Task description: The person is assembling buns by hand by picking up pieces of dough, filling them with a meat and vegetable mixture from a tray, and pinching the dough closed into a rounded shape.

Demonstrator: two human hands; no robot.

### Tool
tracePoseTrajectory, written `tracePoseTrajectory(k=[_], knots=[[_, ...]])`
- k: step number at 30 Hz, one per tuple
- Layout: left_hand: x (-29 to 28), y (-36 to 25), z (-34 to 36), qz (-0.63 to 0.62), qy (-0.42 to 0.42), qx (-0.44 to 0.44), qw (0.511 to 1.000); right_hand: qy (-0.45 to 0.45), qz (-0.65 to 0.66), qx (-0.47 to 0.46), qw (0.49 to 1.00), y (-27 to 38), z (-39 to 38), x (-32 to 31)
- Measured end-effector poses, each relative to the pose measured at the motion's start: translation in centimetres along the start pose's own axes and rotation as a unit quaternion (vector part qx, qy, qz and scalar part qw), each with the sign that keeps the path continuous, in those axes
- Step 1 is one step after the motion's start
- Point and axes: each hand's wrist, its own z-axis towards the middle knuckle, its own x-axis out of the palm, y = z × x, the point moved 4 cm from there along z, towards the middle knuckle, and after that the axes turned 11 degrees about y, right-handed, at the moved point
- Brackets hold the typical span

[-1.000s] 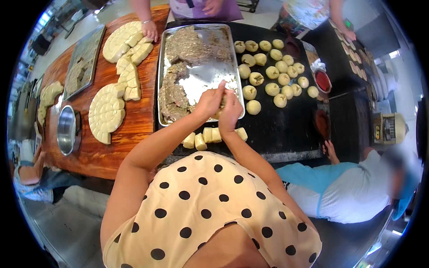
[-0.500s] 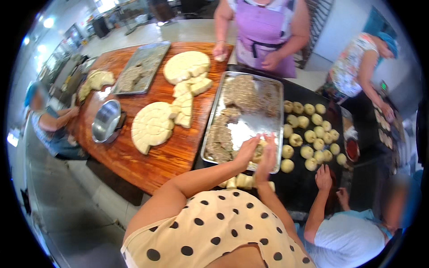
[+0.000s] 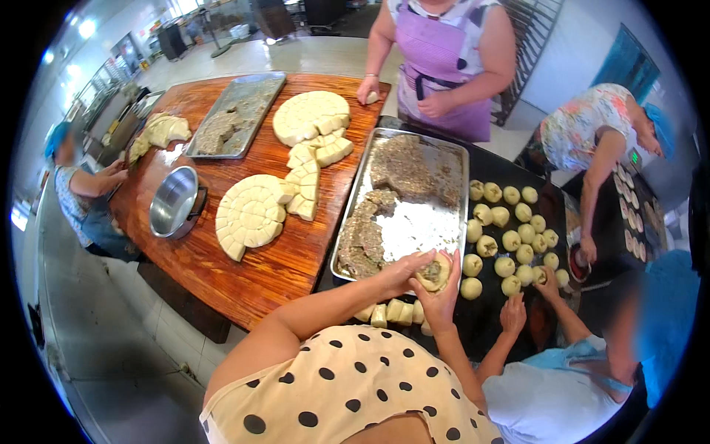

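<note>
Between my two hands is an uncooked dough bun [image 3: 435,274], cupped with its top open and some brownish filling showing inside. My left hand [image 3: 405,271] grips its left edge, the fingers reaching over the rim. Wrapped around the right and near side is my right hand [image 3: 444,297]. Both hands hover over the near right corner of a metal tray [image 3: 464,159]. In that tray a grainy brown filling [image 3: 403,164] is heaped along the far and left parts, with shiny bare metal in the middle.
Cut dough pieces [image 3: 396,312] lie just below the tray. Several round buns [image 3: 510,240] stand on the black surface at right, where a co-worker's hand [image 3: 546,280] touches one. Scored dough slabs [image 3: 250,214], a steel bowl [image 3: 174,203] and another tray [image 3: 240,111] occupy the wooden table.
My hands have turned the bun, so its open top and filling now show. The near co-worker's hand has reached the buns; the far right co-worker's arm has swung toward a red bowl.
</note>
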Motion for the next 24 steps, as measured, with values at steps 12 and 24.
tracePoseTrajectory(k=[12, 24], knots=[[4.4, -4.4, -3.0, 0.15, -0.058, 0.011, 0.987, 0.023, -0.062, -0.166, 0.984, 4.2, 2.4, -1.1], [7.6, -2.5, -3.7, 0.181, -0.011, -0.017, 0.983, 0.105, -0.099, -0.19, 0.971, 5.4, -0.6, -3.3]])
